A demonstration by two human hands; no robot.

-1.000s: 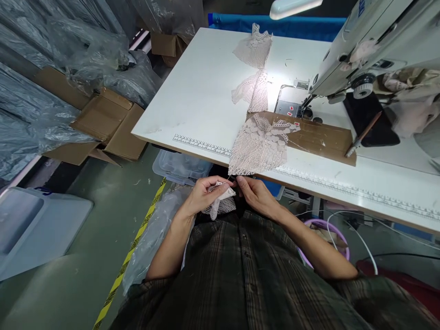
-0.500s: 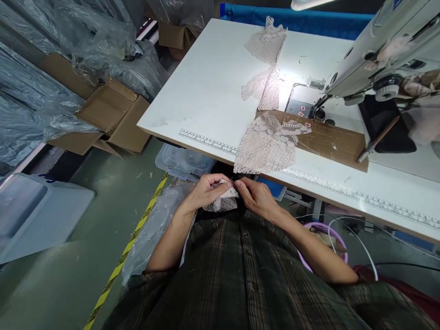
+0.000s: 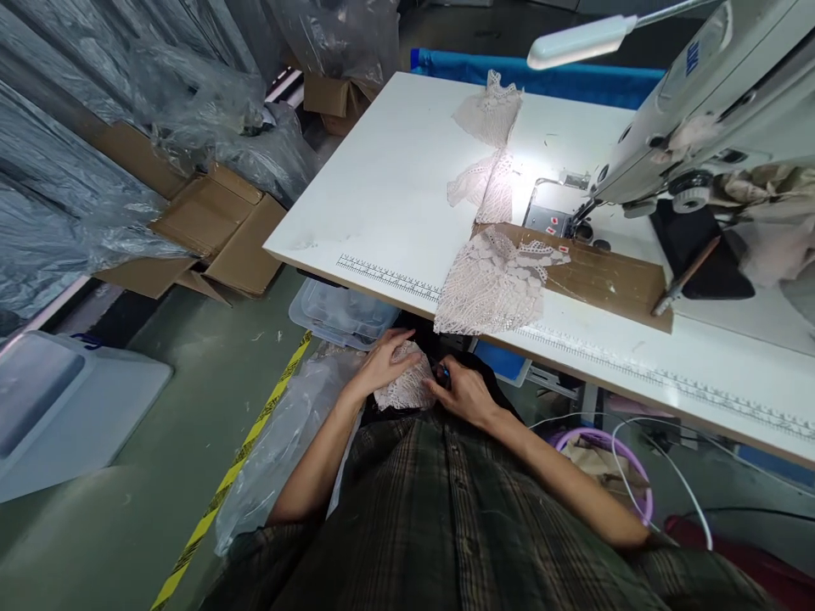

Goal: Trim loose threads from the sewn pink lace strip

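Note:
Over my lap, my left hand [image 3: 382, 365] holds a pale pink lace piece [image 3: 407, 389], its thumb across the top; the other fingers are partly hidden. Just right of the lace, my right hand [image 3: 468, 392] is closed around a small dark tool with a blue part [image 3: 444, 372], which looks like thread snips; most of it is covered by the fingers. Another lace piece [image 3: 487, 288] hangs slightly over the table's front edge above my hands. Behind it, two more lace pieces lie in a line, the middle one [image 3: 493, 191] and the far one [image 3: 493, 110].
A sewing machine [image 3: 668, 119] stands right on the white table [image 3: 356, 195], with a cardboard strip [image 3: 611, 284] before it. Below are a clear plastic lid [image 3: 337, 310] and a purple-rimmed bin [image 3: 646, 484]. Open cardboard boxes [image 3: 210, 216] and plastic sheeting [image 3: 197, 85] lie left.
My hands have moved apart from their shared pinch at the lace. The lace now lies spread flatter under my left hand, and a blue-marked tool shows in my right. The view has tilted up slightly.

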